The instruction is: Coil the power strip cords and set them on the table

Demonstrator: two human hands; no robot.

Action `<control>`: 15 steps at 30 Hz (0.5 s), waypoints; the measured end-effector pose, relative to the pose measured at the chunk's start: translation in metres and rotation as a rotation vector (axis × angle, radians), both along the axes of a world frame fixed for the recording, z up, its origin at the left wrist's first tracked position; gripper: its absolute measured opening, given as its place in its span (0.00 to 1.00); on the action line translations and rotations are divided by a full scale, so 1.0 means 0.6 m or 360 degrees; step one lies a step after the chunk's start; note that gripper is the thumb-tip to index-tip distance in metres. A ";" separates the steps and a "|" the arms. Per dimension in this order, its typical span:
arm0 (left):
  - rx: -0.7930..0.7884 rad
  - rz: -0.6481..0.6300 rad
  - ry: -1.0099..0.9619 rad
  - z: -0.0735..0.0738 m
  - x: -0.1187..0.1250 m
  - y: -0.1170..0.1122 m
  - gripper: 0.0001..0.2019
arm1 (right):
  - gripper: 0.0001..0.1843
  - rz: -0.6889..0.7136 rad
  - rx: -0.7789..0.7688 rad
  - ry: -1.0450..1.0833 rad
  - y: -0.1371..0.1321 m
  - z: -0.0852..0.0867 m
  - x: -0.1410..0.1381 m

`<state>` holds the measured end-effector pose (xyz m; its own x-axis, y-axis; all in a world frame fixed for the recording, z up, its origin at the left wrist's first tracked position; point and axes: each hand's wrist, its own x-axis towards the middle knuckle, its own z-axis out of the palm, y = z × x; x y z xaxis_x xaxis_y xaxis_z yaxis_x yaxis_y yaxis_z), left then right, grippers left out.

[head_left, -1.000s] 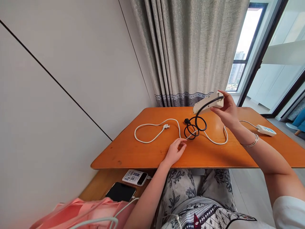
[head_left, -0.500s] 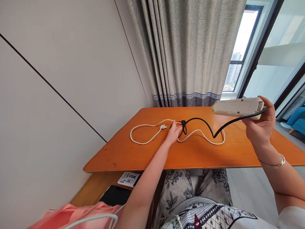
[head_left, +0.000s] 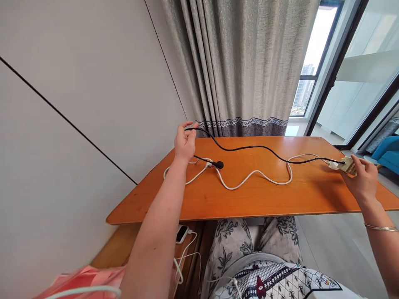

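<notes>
1. The left hand [head_left: 185, 142] has thumb and fingers closed around the black cord [head_left: 249, 147], raised over the table's far left side.
2. From that grip, the cord's long axis runs rightward in a shallow wave, sagging slightly nearer, to the right hand.
3. The right hand [head_left: 363, 178] grasps the cream power strip [head_left: 346, 165] at the right; its cord end faces left, its remaining length foreshortened or hidden by fingers.
4. The black plug [head_left: 220, 165] lies right of and nearer than the left grip, much closer to that hand than the right. Whether it touches the white plug [head_left: 208, 165] is unclear.
5. Beneath, the white cord [head_left: 243, 187] winds across the orange table [head_left: 264, 203].
</notes>
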<state>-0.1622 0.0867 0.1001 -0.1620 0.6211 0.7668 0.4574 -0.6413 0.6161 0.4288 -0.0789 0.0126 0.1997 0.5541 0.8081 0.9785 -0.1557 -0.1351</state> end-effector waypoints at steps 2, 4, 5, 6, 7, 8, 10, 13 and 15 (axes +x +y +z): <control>-0.0035 0.0033 0.0121 0.008 -0.002 -0.006 0.22 | 0.30 -0.0129 -0.0175 -0.0061 -0.005 -0.016 0.024; -0.0045 0.0032 0.0194 0.013 0.000 -0.005 0.22 | 0.29 -0.0217 -0.0355 -0.0155 -0.008 -0.025 0.037; -0.0043 0.0029 0.0211 0.013 0.001 -0.001 0.23 | 0.29 -0.0242 -0.0452 -0.0206 -0.009 -0.027 0.040; -0.0043 0.0028 0.0219 0.012 0.001 0.003 0.22 | 0.29 -0.0257 -0.0551 -0.0251 -0.010 -0.028 0.042; -0.0049 0.0033 0.0219 0.010 0.000 0.009 0.22 | 0.30 -0.0263 -0.0651 -0.0287 -0.010 -0.028 0.042; -0.0061 0.0043 0.0212 0.007 -0.002 0.015 0.21 | 0.30 -0.0261 -0.0746 -0.0312 -0.009 -0.028 0.041; -0.0098 0.0061 0.0175 -0.001 -0.009 0.026 0.20 | 0.31 -0.0244 -0.0896 -0.0325 -0.004 -0.027 0.041; -0.0159 0.0059 0.0085 -0.011 -0.023 0.039 0.17 | 0.31 -0.0209 -0.0978 -0.0269 0.006 -0.027 0.046; -0.0192 0.0029 0.0009 -0.014 -0.032 0.044 0.16 | 0.31 -0.0206 -0.1003 -0.0206 0.013 -0.028 0.053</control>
<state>-0.1817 0.1130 0.0915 -0.1697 0.7058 0.6878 0.4720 -0.5544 0.6855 0.4605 -0.0710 -0.0042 0.2193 0.9074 0.3586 0.9488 -0.2840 0.1382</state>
